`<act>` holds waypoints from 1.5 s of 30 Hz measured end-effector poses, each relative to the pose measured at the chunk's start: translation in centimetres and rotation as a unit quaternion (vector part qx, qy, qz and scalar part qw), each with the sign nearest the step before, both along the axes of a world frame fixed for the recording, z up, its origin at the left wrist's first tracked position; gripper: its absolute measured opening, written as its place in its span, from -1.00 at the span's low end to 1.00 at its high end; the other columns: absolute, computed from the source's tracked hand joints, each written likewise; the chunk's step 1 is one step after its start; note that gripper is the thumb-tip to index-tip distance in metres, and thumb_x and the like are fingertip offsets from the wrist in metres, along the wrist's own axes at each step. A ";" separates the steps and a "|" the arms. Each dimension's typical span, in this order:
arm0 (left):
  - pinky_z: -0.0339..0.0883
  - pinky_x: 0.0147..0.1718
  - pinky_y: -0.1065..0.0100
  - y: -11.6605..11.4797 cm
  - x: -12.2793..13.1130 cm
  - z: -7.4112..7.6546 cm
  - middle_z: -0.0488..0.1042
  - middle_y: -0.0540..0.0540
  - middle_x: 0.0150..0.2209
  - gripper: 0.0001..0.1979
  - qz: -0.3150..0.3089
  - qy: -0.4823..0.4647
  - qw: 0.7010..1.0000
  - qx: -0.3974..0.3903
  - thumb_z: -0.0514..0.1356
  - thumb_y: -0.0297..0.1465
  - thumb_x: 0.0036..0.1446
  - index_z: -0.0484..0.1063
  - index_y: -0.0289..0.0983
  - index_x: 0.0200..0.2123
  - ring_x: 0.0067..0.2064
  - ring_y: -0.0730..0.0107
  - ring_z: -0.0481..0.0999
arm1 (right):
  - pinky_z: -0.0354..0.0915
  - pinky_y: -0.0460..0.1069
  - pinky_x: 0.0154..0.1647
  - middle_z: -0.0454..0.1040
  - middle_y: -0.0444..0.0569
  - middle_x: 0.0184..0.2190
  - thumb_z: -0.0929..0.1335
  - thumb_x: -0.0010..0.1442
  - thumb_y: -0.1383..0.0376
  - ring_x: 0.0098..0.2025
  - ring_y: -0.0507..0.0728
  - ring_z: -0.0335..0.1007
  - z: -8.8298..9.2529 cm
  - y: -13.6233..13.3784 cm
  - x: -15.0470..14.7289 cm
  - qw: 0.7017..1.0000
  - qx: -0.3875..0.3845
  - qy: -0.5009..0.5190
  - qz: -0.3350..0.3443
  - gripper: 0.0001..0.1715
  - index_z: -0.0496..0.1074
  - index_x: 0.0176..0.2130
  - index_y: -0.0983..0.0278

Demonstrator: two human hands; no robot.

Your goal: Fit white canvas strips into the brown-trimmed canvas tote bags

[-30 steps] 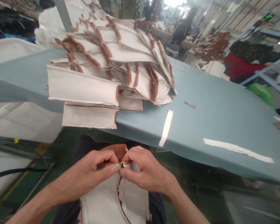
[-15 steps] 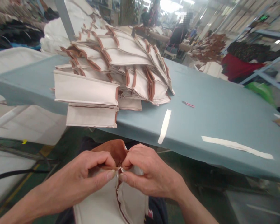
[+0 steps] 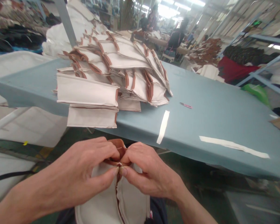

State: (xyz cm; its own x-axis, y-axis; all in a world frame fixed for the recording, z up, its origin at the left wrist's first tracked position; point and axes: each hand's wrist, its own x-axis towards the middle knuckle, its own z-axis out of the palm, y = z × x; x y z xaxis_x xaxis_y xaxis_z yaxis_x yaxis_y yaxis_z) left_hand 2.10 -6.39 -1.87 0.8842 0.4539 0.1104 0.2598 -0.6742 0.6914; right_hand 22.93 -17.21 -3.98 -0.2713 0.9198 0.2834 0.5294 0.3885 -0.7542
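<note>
An off-white fabric piece (image 3: 134,203) with a brown inner side, shaped like an open-topped bag, stands over my lap. A seam with a wavy raw edge runs down its middle. My left hand (image 3: 93,169) pinches the top rim just left of this seam, thumb outside and fingers curled over the edge. My right hand (image 3: 147,171) pinches the rim just right of it in the same way. Both thumb tips nearly meet at the seam's upper end. The brown lining (image 3: 118,144) shows behind my fingers, and what lies under the fingertips is partly hidden.
A big heap of similar white-and-brown pieces (image 3: 128,56) lies on the blue-covered table (image 3: 200,118), with two overhanging its front edge. Small pink-handled snips (image 3: 186,105), a short white strip (image 3: 163,127) and a longer one (image 3: 233,147) are right of it. A person (image 3: 176,39) is farther back.
My left hand has shifted up and further over the rim, its fingers now reaching inside. Both thumbs have come closer together at the seam, and less brown lining shows.
</note>
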 end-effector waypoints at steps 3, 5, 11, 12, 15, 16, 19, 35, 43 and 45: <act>0.37 -0.13 0.30 0.3 0.0 0.1 0.64 0.01 -0.27 -0.84 -0.045 -0.018 0.996 0.078 0.19 -0.49 0.28 0.55 -0.16 -0.29 -0.17 0.25 0.58 | 0.28 0.04 -0.11 0.54 -0.10 -0.39 0.33 0.45 0.30 -0.31 0.12 0.45 -0.3 0.1 -0.1 1.000 0.015 -0.002 -0.007 -0.75 0.32 -0.33 0.18; 0.36 0.03 0.24 0.4 -0.3 0.0 0.67 -0.01 -0.17 -0.83 -0.051 -0.018 0.991 0.122 0.16 -0.49 0.30 0.55 -0.16 -0.24 -0.05 0.21 0.59 | 0.28 0.04 -0.11 0.56 -0.09 -0.38 0.34 0.46 0.30 -0.30 0.12 0.47 -0.4 0.2 -0.2 1.000 0.019 -0.003 -0.008 -0.75 0.33 -0.32 0.19; 0.16 0.33 -0.12 1.4 -1.8 0.4 0.53 -0.26 0.29 -0.79 0.050 0.018 0.946 0.321 0.16 -0.35 0.36 0.53 -0.19 -0.02 0.46 -0.22 0.29 | 0.26 0.02 -0.15 0.56 -0.11 -0.39 0.36 0.46 0.33 -0.31 0.11 0.45 -0.4 0.5 -0.3 0.999 0.031 -0.012 -0.013 -0.76 0.39 -0.32 0.21; 0.14 0.36 -0.17 1.5 -1.9 0.7 0.49 -0.28 0.33 -0.79 0.065 0.024 0.940 0.334 0.11 -0.38 0.39 0.52 -0.21 -0.02 0.51 -0.25 0.21 | 0.25 0.02 -0.15 0.56 -0.11 -0.39 0.37 0.46 0.33 -0.31 0.10 0.45 -0.4 0.5 -0.3 0.999 0.030 -0.011 -0.012 -0.76 0.39 -0.32 0.21; 0.09 0.43 -0.15 1.7 -2.1 1.4 0.47 -0.28 0.32 -0.79 0.097 -0.002 0.934 0.344 0.07 -0.47 0.45 0.49 -0.23 -0.02 0.55 -0.15 0.16 | 0.25 0.02 -0.16 0.56 -0.12 -0.40 0.38 0.45 0.33 -0.33 0.09 0.43 -0.4 0.6 -0.4 0.999 0.027 -0.012 -0.014 -0.75 0.40 -0.32 0.21; 0.11 0.44 -0.07 1.6 -2.1 1.4 0.51 -0.25 0.28 -0.81 0.097 -0.023 0.937 0.336 0.07 -0.47 0.46 0.48 -0.23 -0.01 0.50 -0.06 0.25 | 0.25 0.02 -0.16 0.56 -0.13 -0.40 0.38 0.46 0.33 -0.33 0.09 0.43 -0.4 0.6 -0.4 1.000 0.025 -0.012 -0.014 -0.75 0.40 -0.33 0.21; 0.29 0.25 0.28 1.3 -2.2 0.7 0.62 -0.08 0.09 -0.82 0.066 -0.030 0.968 0.241 0.13 -0.42 0.47 0.49 -0.17 0.03 0.21 0.21 0.55 | 0.26 0.02 -0.16 0.57 -0.11 -0.39 0.37 0.46 0.33 -0.32 0.10 0.45 -0.4 0.5 -0.4 1.000 0.027 -0.011 -0.010 -0.75 0.40 -0.33 0.21; 0.16 -0.39 0.47 0.7 -1.0 -1.9 0.49 0.15 -0.42 -0.73 -0.046 0.067 0.987 -0.138 0.22 -0.26 0.45 0.48 -0.18 -0.36 -0.40 0.51 0.38 | 0.30 0.03 -0.12 0.58 -0.04 -0.34 0.38 0.46 0.33 -0.26 0.15 0.48 -0.7 0.5 -0.1 0.998 -0.003 -0.057 0.014 -0.79 0.42 -0.29 0.23; 0.10 -0.48 0.46 1.2 -0.4 -3.1 0.41 0.13 -0.46 -0.73 -0.044 0.029 0.980 -0.190 0.22 -0.27 0.44 0.51 -0.21 -0.35 -0.45 0.49 0.29 | 0.26 0.04 -0.09 0.64 -0.08 -0.31 0.50 0.39 0.32 -0.26 0.15 0.51 -1.6 0.9 0.3 0.997 0.025 -0.063 -0.024 -0.82 0.44 -0.23 0.24; 0.12 -0.47 0.46 1.4 -0.4 -3.4 0.40 0.12 -0.45 -0.72 -0.044 0.025 0.977 -0.205 0.21 -0.26 0.44 0.52 -0.22 -0.35 -0.44 0.49 0.29 | 0.27 0.02 -0.07 0.65 -0.09 -0.29 0.50 0.40 0.32 -0.25 0.13 0.52 -1.6 1.0 0.4 0.999 0.017 -0.047 -0.015 -0.81 0.43 -0.23 0.23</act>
